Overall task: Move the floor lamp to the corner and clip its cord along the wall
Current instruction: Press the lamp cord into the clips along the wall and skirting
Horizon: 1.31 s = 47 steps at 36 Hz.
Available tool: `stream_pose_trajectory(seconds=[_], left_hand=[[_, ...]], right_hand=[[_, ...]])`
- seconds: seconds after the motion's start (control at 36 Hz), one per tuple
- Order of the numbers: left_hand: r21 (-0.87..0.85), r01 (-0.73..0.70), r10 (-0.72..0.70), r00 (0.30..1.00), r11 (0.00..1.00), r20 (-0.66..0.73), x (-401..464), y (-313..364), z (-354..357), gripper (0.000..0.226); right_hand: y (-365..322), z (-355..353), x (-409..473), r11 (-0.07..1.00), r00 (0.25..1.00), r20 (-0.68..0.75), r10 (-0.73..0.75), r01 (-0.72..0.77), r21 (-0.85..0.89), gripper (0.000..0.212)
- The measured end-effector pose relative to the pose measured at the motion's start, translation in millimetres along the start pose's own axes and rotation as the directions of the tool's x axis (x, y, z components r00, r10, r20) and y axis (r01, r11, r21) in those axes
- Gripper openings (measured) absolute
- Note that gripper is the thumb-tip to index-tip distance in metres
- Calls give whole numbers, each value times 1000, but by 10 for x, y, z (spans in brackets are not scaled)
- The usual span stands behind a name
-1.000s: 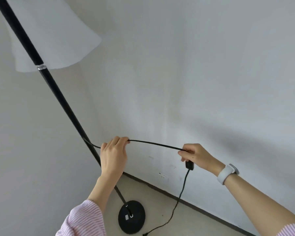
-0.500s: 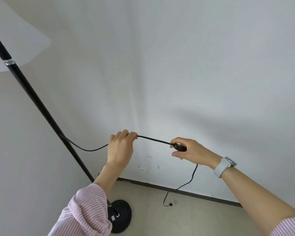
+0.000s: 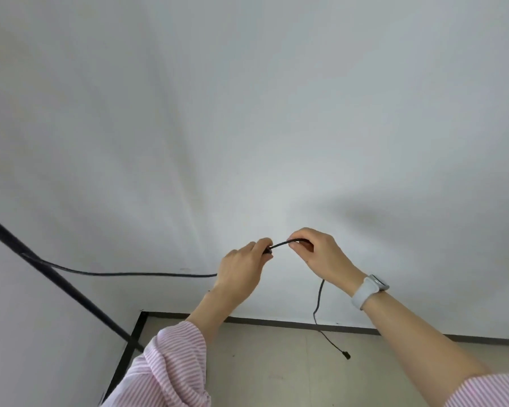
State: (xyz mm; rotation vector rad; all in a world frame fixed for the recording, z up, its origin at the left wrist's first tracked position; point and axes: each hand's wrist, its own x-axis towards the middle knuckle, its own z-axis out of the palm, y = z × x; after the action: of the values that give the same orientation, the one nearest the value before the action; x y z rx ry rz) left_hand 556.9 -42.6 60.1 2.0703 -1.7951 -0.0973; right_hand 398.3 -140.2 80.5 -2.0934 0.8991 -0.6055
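The floor lamp's black pole (image 3: 56, 279) slants across the lower left, near the room corner; its shade and base are out of view. A thin black cord (image 3: 124, 273) runs from the pole rightwards along the white wall to my left hand (image 3: 241, 268), which pinches it together with a small dark piece. My right hand (image 3: 318, 254) pinches the same cord a few centimetres further right, close to the wall. Below my right hand the cord hangs down, and its loose end (image 3: 346, 354) lies on the floor.
Two white walls meet at the corner (image 3: 143, 311), edged by a dark baseboard (image 3: 276, 322). Beige floor (image 3: 276, 371) lies below. A white watch (image 3: 369, 290) is on my right wrist, and pink striped sleeves cover both arms.
The view has swung right, so the shade and base have left the frame. My hands have come much closer together on the cord, and the stretch to the pole now runs straighter along the wall.
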Motion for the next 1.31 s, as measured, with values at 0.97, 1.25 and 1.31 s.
stream_pose_trajectory(seconds=[0.97,1.25,1.31], left_hand=[[206,326,-322,945,923,-54,-145,-1382,990,65],[283,130,-51,962,950,-269,-121,-2392,1280,71],[232,-35,101,955,972,-280,-263,-2428,1504,59]], right_hand=[[1045,1535,272,986,977,131,165,-159,-57,19],[1195,2677,897,984,990,-50,129,-134,-118,16],[1267,2919,1010,990,993,-37,114,-117,-82,15]])
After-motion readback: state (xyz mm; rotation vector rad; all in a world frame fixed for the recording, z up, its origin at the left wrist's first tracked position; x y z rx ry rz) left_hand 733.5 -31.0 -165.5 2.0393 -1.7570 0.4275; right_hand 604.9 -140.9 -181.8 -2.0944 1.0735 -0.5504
